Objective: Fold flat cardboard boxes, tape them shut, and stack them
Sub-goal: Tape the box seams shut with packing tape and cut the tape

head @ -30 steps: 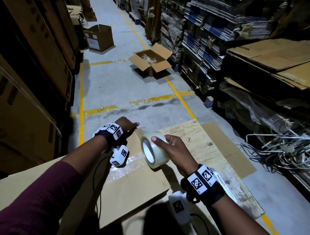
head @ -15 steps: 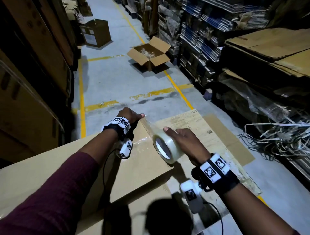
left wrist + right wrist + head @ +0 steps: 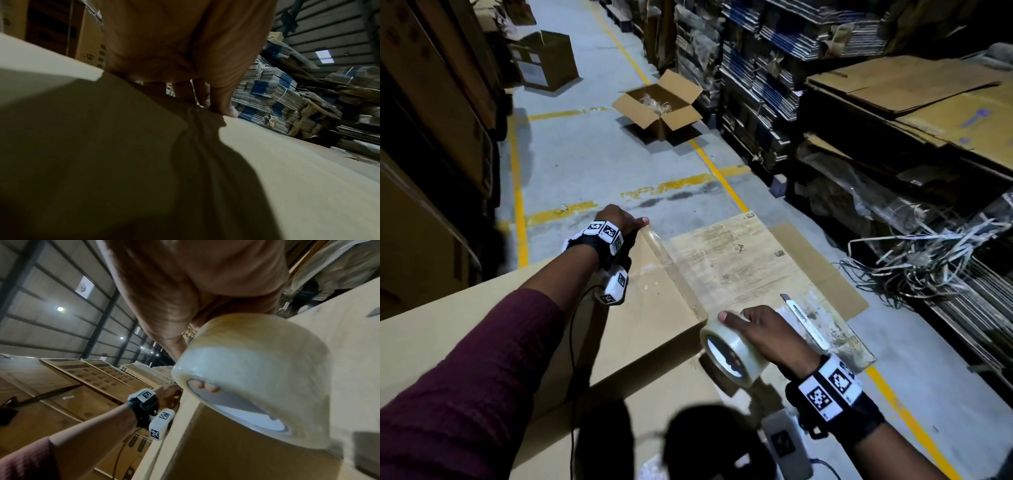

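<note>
A large brown cardboard box (image 3: 534, 325) lies in front of me, its top also filling the left wrist view (image 3: 267, 162). My left hand (image 3: 619, 222) sits at the box's far corner and its fingers (image 3: 218, 100) press the end of the clear tape strip (image 3: 674, 270) onto the edge. The strip runs along the box's right edge to a clear tape roll (image 3: 732, 356). My right hand (image 3: 767, 329) grips that roll at the near right corner. A fingertip shows inside the core of the roll (image 3: 257, 369).
A plywood board (image 3: 739, 260) lies right of the box with a utility knife (image 3: 803, 318) on it, just beyond my right hand. An open carton (image 3: 661, 106) stands on the aisle floor. Stacks of flat cardboard (image 3: 893, 85) and loose strapping (image 3: 928, 253) line the right.
My right hand has pulled the roll back toward me and to the right, drawing a longer strip along the box edge. My left hand has stayed at the far corner.
</note>
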